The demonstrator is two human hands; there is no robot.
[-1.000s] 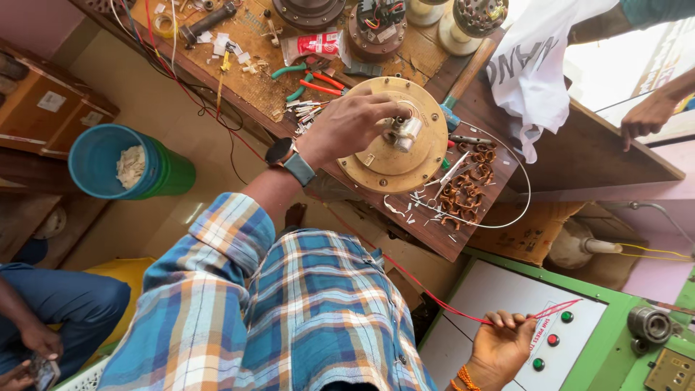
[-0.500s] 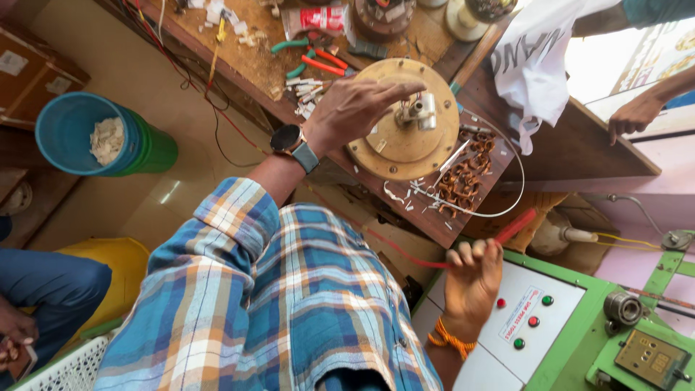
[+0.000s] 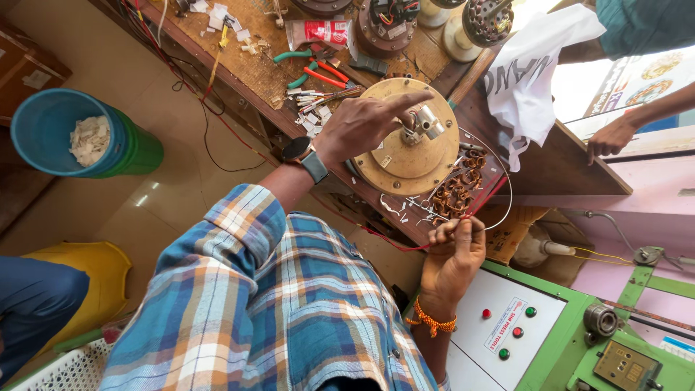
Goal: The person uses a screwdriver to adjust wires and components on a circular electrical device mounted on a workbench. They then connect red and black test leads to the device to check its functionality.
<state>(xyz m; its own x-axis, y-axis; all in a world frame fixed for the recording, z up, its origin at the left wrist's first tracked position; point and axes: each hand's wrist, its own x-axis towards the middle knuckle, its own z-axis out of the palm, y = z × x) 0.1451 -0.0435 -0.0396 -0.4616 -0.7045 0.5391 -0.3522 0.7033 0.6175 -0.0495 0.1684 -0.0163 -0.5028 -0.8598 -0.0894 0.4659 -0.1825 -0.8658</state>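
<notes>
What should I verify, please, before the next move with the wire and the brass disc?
1. Right hand grips the thin wire: ok, pinched in its fingers.
2. Left hand steadies the brass disc: ok, resting on it, index finger by the metal hub.
3. Wire free of snags: cannot tell; it loops past the copper coil scraps.
4. Pliers clear of the disc: ok, lying apart on the bench.
5. Other person's hand clear: ok, off to the side.
</notes>
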